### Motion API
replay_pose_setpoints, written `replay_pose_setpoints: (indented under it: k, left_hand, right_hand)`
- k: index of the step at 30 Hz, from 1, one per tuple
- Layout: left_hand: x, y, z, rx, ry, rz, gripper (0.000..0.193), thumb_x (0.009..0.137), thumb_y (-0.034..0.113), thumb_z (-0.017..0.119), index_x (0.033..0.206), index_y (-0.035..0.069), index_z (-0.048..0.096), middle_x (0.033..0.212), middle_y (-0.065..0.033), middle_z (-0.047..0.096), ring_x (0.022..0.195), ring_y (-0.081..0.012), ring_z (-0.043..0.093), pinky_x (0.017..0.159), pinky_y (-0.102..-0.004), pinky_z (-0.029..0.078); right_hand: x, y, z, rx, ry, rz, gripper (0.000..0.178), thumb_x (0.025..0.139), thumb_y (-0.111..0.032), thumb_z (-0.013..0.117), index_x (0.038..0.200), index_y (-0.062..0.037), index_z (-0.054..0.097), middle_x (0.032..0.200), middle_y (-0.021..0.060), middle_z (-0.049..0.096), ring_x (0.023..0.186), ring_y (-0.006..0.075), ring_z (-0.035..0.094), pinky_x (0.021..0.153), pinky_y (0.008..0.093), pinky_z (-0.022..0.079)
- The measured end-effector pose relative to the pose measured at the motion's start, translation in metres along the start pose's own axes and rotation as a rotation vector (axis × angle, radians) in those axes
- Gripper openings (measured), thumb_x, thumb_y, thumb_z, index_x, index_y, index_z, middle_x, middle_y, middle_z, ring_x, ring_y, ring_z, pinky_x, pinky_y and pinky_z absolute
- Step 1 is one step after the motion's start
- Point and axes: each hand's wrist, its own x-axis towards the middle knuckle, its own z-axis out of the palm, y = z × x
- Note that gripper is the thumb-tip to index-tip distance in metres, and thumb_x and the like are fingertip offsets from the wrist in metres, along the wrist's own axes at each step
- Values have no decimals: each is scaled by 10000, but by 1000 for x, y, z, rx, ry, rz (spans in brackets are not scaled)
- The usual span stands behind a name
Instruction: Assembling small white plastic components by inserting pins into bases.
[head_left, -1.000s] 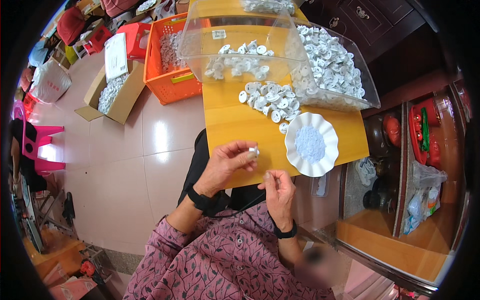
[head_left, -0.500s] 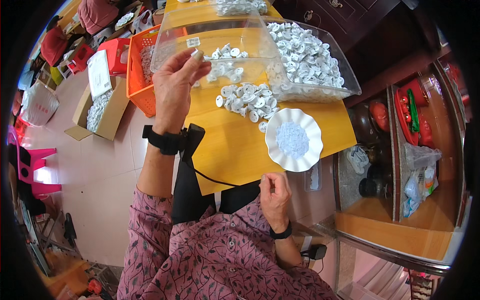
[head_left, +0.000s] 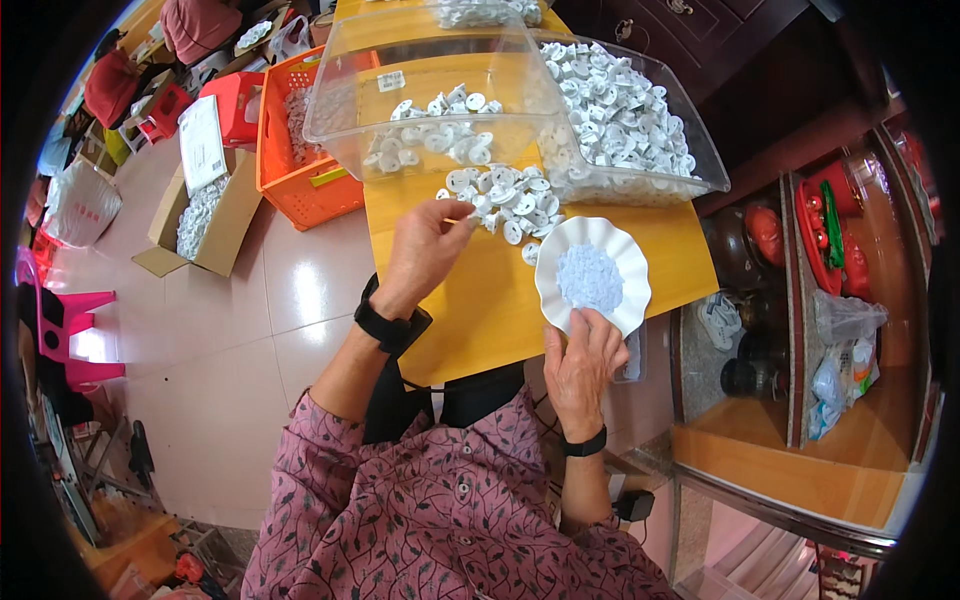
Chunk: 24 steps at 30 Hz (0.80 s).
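A loose pile of small white round plastic pieces lies on the yellow table. My left hand is at the pile's near left edge, thumb and forefinger pinched on one of the white plastic pieces there. Right of the pile sits a white scalloped plate holding a heap of tiny pale, flat bits. My right hand reaches over the plate's near rim, fingers extended and thumb apart. Nothing shows in it, though its fingertips are partly hidden.
A clear bin full of similar white pieces stands at the table's far right. Beside it, a tilted clear tub holds fewer. On the floor at left are an orange crate and an open carton. A shelf stands at right.
My left hand has come down from above the clear tub to the pile, moving right and nearer. My right hand has moved up from the table's front edge to the plate, its fingers uncurling.
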Motion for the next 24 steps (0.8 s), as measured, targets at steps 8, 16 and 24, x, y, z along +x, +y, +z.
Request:
replay_pose_setpoints:
  k: [8, 16, 24]
  left_hand:
    - [11, -20, 25, 391, -65, 412, 299, 823, 49, 690, 1119, 4, 693, 1075, -158, 655, 812, -246, 665, 709, -319, 533]
    - [8, -26, 34, 552, -65, 403, 172, 808, 58, 687, 970, 4, 714, 885, -159, 638, 735, -325, 637, 674, -390, 507]
    - [-9, -11, 29, 611, -217, 321, 135, 777, 87, 716, 875, 2, 683, 794, -148, 636, 727, -277, 653, 663, -373, 513]
  right_hand:
    - [0, 1, 1, 79, 25, 18, 404, 863, -229, 706, 1180, -5, 592, 1208, 145, 544, 1163, 328, 466, 986, 509, 295]
    - [1, 5, 4, 72, 25, -18, 361, 844, -171, 713, 1156, -16, 619, 1188, 130, 549, 1181, 316, 470, 1018, 523, 279]
    - [-3, 10, 4, 212, 102, -1, 179, 815, -66, 716, 981, -36, 657, 1072, 82, 605, 1088, 287, 541, 995, 485, 335]
